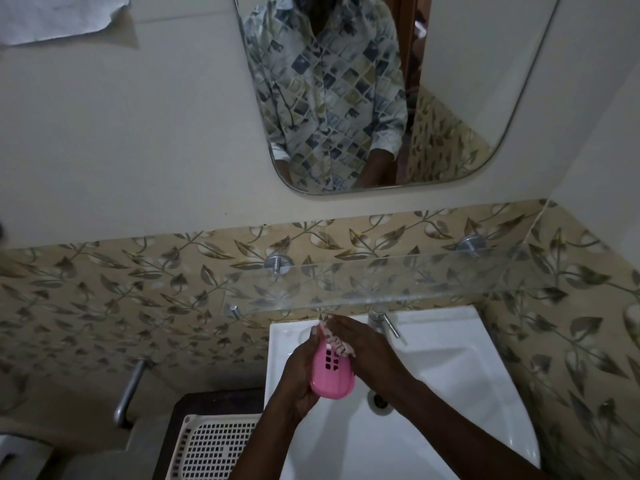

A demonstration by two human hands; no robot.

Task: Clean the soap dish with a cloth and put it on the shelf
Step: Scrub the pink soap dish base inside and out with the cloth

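At lower centre of the frame the left hand (298,379) is wrapped around the pink soap dish (333,374), fingers curled behind its left edge so that the slotted base faces the camera and stands tilted, near end lowest. This grip appears chosen to leave the flat perforated face bare for wiping. The right hand (360,344) is pressed against the far end of the dish with the patterned cloth (337,341) bunched between its fingers and the plastic; only a crumpled part of the cloth shows, and which fingers pinch it cannot be told. Both hands work over the white sink (450,358), probably so that drips and residue fall into the basin; the drain (379,401) lies just right of the dish's near end. The tap (384,320) stands just beyond the right hand. The glass shelf (433,278), fixed on metal pegs across the middle right of the frame directly above the basin, carries nothing visible and is judged to be the destination. Cleaning appears under way; placement is not yet done.
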